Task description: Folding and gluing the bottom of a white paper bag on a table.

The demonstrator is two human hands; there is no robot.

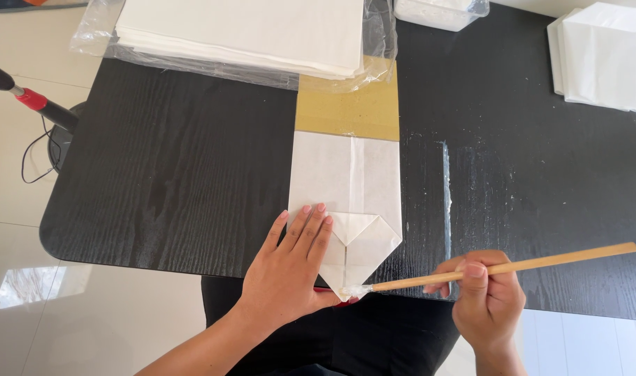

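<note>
While left hand (290, 268) pins paper bag (347, 209) | right hand (486, 296) grips stick (513, 266)

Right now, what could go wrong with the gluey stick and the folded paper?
The sticky tip of the wooden stick in the right hand sits right by the left hand, so glue might smear onto the fingers. The folded white paper hangs slightly over the black table edge, so it might slip if the left hand lifts.

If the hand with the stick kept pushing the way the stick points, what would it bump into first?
The right hand aims its stick leftward. Its gluey tip already sits at the folded paper, and just beyond is the left hand.
</note>
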